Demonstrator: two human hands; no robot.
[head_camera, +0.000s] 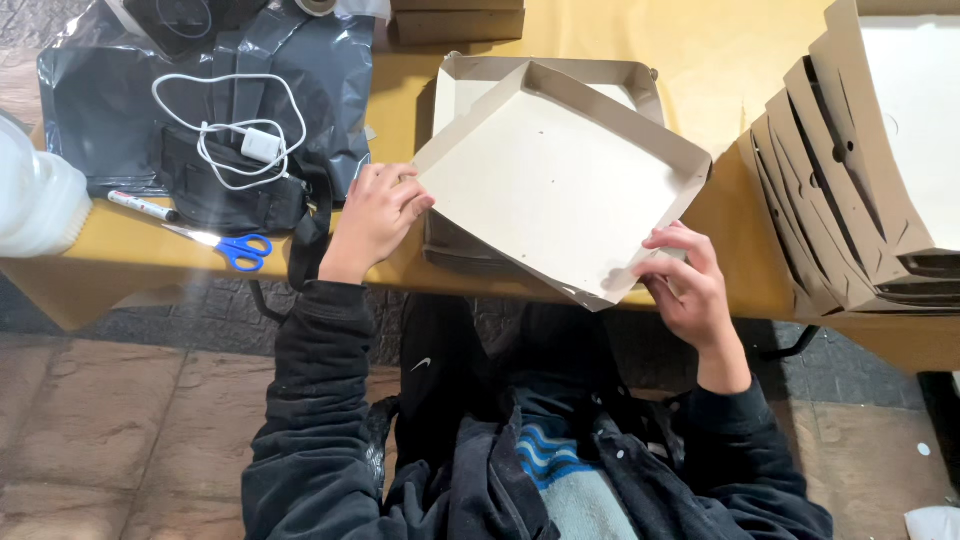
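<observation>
Left hand (375, 215) pinching box tray (555, 180) corner, mid-frame | right hand (690, 280) gripping lower edge, keeping it tilted | more trays (850, 180) stacked right on surface (720, 60)

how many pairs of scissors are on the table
1. The blue-handled scissors lie near the table's front edge, left of the left hand, beside a marker. More could be hidden under the grey bags.

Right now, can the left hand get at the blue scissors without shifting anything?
Probably yes. The left hand grips the cardboard tray at its corner, and the blue scissors lie just beside it on the yellow table, with nothing between; it would have to let go first.
</observation>
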